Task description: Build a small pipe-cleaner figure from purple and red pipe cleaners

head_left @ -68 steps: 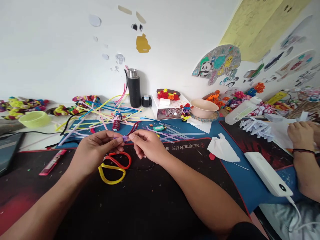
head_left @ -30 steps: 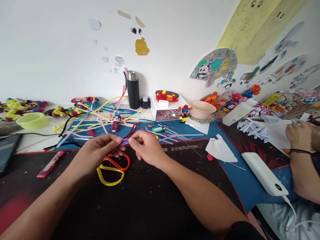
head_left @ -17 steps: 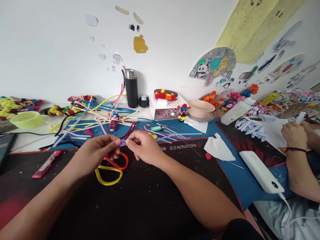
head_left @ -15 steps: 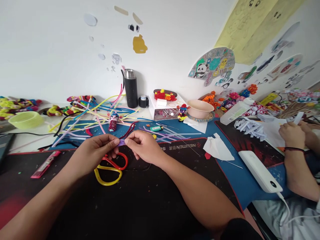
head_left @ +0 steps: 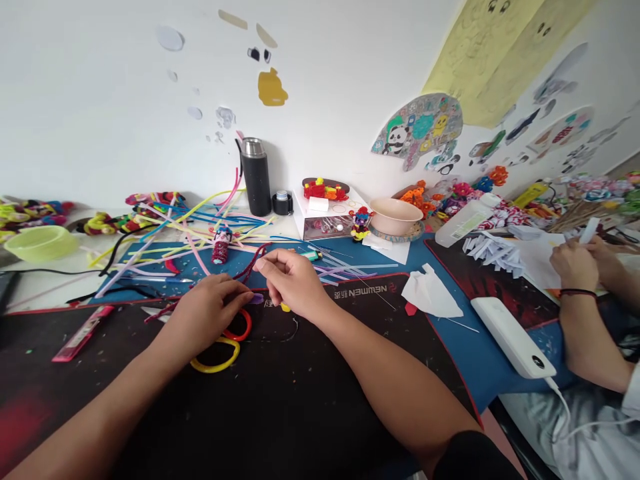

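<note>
Between the thumb and fingers of my left hand (head_left: 213, 308) is a small purple piece (head_left: 257, 299), its end sticking out to the right. Just apart from it, my right hand (head_left: 291, 279) is closed in a pinch; what lies between those fingertips, if anything, is too small to make out. Scissors with red and yellow handles (head_left: 220, 363) lie on the black mat under my left hand, partly covered by it. A dark red fuzzy stem (head_left: 253, 263) runs behind the hands. Beyond them stands a small figure with a dark red wound body (head_left: 221, 245).
Coloured pipe cleaners (head_left: 190, 223) spread behind, near a black flask (head_left: 255, 177). A pink packet (head_left: 83, 333) lies left. To the right are a beige bowl (head_left: 396, 217), crumpled white paper (head_left: 431, 293) and a white power bank (head_left: 513, 338). Another person's hands (head_left: 575, 263) work at far right.
My right hand has come away from the purple piece and moved slightly right and up. My left hand keeps the piece and has shifted right, covering more of the scissors.
</note>
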Available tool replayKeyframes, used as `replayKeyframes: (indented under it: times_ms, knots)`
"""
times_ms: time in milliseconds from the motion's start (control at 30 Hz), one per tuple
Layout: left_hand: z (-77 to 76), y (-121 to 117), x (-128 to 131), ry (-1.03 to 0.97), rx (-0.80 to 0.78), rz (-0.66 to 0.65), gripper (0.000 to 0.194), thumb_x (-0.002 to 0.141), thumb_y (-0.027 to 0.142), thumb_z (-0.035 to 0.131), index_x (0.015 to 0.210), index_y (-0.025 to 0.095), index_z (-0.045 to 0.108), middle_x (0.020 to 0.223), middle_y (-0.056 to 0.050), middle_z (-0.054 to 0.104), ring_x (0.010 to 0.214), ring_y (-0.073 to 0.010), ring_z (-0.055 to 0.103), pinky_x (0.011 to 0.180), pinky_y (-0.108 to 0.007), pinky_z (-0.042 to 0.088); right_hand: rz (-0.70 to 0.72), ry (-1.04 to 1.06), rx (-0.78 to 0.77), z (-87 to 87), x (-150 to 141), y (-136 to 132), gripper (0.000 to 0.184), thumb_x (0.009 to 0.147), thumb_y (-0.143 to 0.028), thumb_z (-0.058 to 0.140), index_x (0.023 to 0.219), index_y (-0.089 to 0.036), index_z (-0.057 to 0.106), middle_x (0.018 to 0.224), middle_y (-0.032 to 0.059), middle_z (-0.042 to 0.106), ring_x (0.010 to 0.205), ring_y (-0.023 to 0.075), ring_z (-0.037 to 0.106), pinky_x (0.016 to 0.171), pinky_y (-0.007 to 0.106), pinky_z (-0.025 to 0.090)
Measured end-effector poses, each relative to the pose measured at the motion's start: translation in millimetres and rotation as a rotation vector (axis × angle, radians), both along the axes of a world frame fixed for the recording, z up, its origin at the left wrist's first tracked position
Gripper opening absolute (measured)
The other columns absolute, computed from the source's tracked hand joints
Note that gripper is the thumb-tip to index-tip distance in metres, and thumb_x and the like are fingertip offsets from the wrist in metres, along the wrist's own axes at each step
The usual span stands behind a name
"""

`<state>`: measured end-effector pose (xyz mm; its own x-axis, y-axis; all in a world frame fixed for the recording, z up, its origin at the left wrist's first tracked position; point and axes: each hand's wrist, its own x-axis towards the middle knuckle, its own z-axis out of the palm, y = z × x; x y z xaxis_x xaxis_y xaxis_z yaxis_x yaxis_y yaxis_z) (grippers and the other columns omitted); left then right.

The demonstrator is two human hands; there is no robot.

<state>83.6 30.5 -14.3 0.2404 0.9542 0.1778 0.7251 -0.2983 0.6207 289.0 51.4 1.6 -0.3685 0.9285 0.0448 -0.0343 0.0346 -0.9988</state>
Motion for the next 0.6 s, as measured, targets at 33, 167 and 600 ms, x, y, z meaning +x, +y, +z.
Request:
replayKeyframes:
  times_ms: [33, 167, 600]
  knots:
    - [-3.9, 1, 1, 0.031, 0.015, -0.014, 0.036, 0.090, 0.058, 0.061, 0.081, 0.030, 0.082, 0.087, -0.009, 0.079, 0.089, -0.0324, 0.070, 0.085, -0.041, 0.053, 0.001, 0.001, 0.003, 0.3, 0, -1, 0.033, 0.099, -0.052, 0.071, 0.096, -0.021, 0.062, 0.053, -0.0096, 0.056, 0.042, 0.0086, 0.052, 0.047, 0.021, 0.040]
    - [-12.9, 4, 3, 0.146, 0.079, -0.056, 0.034, 0.095, 0.051, 0.058, 0.081, 0.029, 0.080, 0.085, -0.010, 0.077, 0.088, -0.0326, 0.068, 0.087, -0.043, 0.051, 0.004, 0.019, 0.001, 1.2, 0, -1, 0.034, 0.099, -0.054, 0.072, 0.096, -0.021, 0.062, 0.054, -0.0097, 0.057, 0.042, 0.0082, 0.051, 0.047, 0.021, 0.041]
    - [-14.9, 7, -5, 0.153, 0.107, -0.055, 0.027, 0.091, 0.054, 0.069, 0.085, 0.030, 0.080, 0.089, -0.012, 0.080, 0.089, -0.0356, 0.069, 0.086, -0.046, 0.050, -0.017, 0.049, 0.001, 7.7, 1, -1, 0.033, 0.099, -0.053, 0.070, 0.095, -0.021, 0.063, 0.052, -0.0104, 0.055, 0.042, 0.0085, 0.050, 0.046, 0.022, 0.040]
